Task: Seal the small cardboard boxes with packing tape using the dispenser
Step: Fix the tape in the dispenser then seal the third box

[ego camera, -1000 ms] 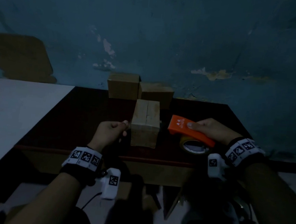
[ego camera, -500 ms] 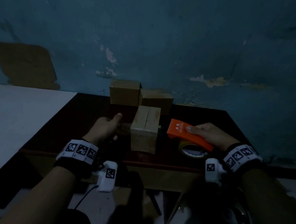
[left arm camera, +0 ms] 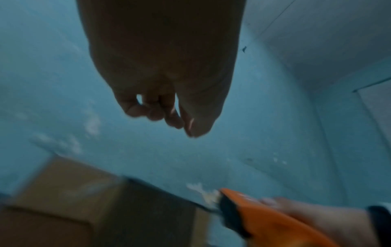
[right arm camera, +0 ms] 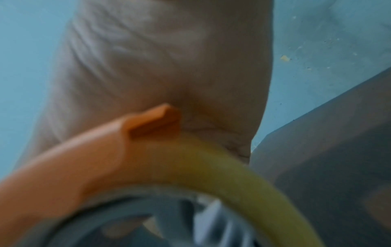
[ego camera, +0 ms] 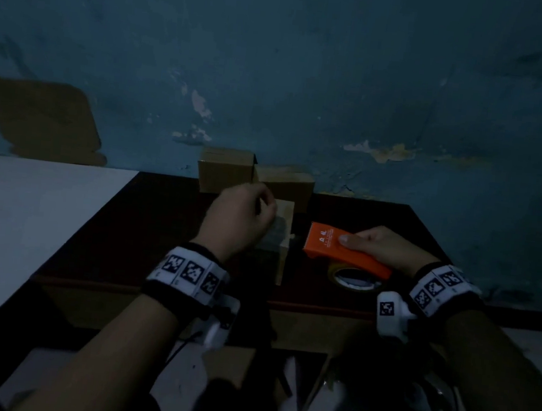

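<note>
A small cardboard box [ego camera: 282,240] stands in the middle of the dark table [ego camera: 127,223]. My left hand [ego camera: 262,207] hovers over its top and hides most of it. The left wrist view shows the left hand's fingers [left arm camera: 169,117] curled together, with nothing visible between them, above a blurred cardboard box [left arm camera: 63,192]. To the right, my right hand [ego camera: 369,245] grips the orange tape dispenser [ego camera: 341,251], whose toothed end points at the box a short gap away. The yellowish tape roll [ego camera: 352,279] hangs under it. The right wrist view shows the dispenser [right arm camera: 84,158] and roll [right arm camera: 232,167] against my palm.
Two more cardboard boxes [ego camera: 225,170] [ego camera: 285,183] stand side by side at the table's back edge against the blue wall. A white surface [ego camera: 11,211] adjoins the table on the left. The scene is dim.
My left hand has risen from the box's left side and moved forward and right over its top. The right hand with the dispenser has barely moved.
</note>
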`<action>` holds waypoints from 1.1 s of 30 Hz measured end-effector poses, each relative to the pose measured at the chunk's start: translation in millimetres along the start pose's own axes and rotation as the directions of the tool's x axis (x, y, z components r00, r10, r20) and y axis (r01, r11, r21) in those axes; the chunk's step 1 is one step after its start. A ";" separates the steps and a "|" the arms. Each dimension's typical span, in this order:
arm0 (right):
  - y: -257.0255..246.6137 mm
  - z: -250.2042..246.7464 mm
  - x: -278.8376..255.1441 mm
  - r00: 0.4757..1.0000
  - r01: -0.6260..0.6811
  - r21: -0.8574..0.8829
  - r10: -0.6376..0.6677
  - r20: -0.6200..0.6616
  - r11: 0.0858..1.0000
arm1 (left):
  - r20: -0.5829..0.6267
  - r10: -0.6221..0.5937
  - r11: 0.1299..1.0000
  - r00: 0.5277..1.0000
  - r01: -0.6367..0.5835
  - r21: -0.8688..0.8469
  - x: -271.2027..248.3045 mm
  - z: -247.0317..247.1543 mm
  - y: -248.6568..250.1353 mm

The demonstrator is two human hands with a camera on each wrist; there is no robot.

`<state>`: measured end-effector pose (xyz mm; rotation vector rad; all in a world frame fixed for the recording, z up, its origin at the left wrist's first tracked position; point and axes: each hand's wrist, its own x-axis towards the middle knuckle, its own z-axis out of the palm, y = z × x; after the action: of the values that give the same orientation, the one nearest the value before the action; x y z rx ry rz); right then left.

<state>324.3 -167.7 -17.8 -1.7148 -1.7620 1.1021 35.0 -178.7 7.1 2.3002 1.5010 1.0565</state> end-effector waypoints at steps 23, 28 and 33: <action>-44.7 -14.4 -10.1 0.968 -0.162 -0.441 0.228 0.102 0.883 | 0.354 -0.120 0.987 0.927 0.151 -0.060 18.1 47.1 -30.4; -72.7 -16.0 -1.1 0.962 -0.135 -0.693 0.261 0.079 0.708 | 0.354 -0.121 0.988 0.927 0.147 -0.046 18.7 47.7 -30.6; -98.8 -8.9 14.5 0.903 -0.184 -0.752 0.411 0.124 0.633 | 0.349 -0.131 0.985 0.928 0.163 -0.062 17.8 48.8 -31.0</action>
<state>268.7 -142.8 61.8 -2.5067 -2.3768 0.8361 48.9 -138.7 -36.2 2.1334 1.4248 0.6270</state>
